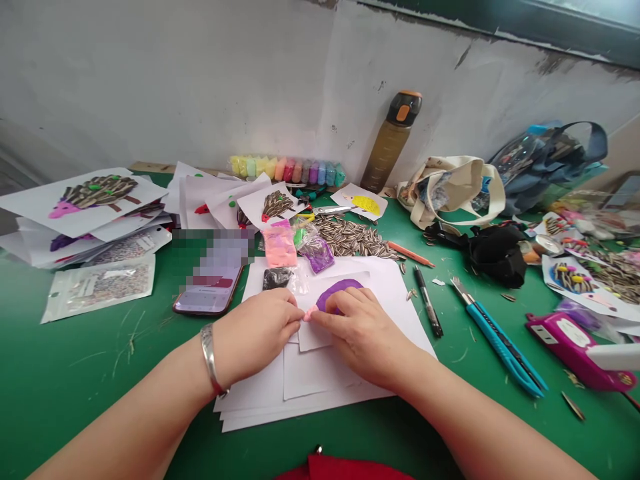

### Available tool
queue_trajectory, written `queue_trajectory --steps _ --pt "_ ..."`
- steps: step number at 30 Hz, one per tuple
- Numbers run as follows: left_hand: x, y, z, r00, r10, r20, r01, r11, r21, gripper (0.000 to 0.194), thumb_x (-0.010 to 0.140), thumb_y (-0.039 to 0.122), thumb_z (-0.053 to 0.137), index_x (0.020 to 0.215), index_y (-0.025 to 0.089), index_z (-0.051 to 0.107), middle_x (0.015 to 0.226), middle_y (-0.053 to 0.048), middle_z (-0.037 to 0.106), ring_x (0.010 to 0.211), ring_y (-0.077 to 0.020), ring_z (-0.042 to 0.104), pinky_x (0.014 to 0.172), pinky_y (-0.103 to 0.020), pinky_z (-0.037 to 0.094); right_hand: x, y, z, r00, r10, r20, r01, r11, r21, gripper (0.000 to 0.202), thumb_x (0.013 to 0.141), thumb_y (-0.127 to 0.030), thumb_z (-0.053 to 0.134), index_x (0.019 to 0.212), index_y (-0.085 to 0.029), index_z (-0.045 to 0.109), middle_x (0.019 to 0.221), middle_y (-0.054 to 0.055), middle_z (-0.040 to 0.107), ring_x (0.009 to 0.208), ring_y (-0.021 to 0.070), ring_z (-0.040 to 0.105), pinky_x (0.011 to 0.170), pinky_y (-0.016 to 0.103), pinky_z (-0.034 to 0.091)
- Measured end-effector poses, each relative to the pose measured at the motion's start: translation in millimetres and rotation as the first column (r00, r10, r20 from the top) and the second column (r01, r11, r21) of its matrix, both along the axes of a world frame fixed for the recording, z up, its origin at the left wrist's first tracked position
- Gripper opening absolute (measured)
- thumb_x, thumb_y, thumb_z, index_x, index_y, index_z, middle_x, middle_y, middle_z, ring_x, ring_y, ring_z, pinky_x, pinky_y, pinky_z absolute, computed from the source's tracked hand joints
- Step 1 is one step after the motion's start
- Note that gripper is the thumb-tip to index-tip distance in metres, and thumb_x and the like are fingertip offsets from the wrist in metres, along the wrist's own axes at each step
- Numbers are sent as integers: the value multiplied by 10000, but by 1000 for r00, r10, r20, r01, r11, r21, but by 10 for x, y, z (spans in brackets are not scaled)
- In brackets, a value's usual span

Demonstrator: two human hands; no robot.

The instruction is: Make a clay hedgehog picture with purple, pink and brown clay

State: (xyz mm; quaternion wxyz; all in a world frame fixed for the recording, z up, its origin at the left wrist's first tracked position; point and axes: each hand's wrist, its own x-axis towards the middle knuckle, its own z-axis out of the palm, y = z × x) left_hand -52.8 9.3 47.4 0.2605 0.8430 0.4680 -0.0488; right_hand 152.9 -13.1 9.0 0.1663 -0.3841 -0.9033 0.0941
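A purple clay oval (pixel 340 293) lies flattened on a small white sheet (pixel 320 370) in front of me. At its left end is a small lump of pink clay (pixel 309 313). My right hand (pixel 367 333) covers part of the oval, its fingers curled and pressing a fingertip on the pink clay. From the other side, my left hand (pixel 260 330), with a bracelet at the wrist, pinches at the same lump with closed fingers. Behind the hands lie opened packets of orange-pink clay (pixel 280 245), purple clay (pixel 320 258) and black clay (pixel 277 278).
Sunflower seeds (pixel 355 237) are heaped behind the paper. A phone (pixel 213 280) and seed-covered hedgehog pictures (pixel 100 193) are at left. To the right lie a pen (pixel 427 303), a blue utility knife (pixel 503 343) and a magenta glue gun (pixel 575 350). A bottle (pixel 390 143) stands by the wall.
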Motion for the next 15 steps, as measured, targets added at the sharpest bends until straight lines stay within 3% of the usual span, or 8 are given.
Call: queue_trajectory --steps 8,15 --pt "-1 12 -5 1000 -11 -21 11 1000 10 328 954 195 413 955 188 741 972 -61 639 883 -188 603 806 -301 462 -87 -37 -27 986 36 162 -51 995 89 227 914 -130 454 1021 -203 641 868 55 566 757 190 364 701 352 269" --pt "19 -21 -15 997 -52 -64 55 998 35 334 974 212 405 995 184 737 973 -74 618 887 -197 588 807 -309 468 -30 -41 -6 988 10 153 -15 999 33 250 905 -120 484 1067 -212 651 868 54 581 777 187 396 721 348 274"
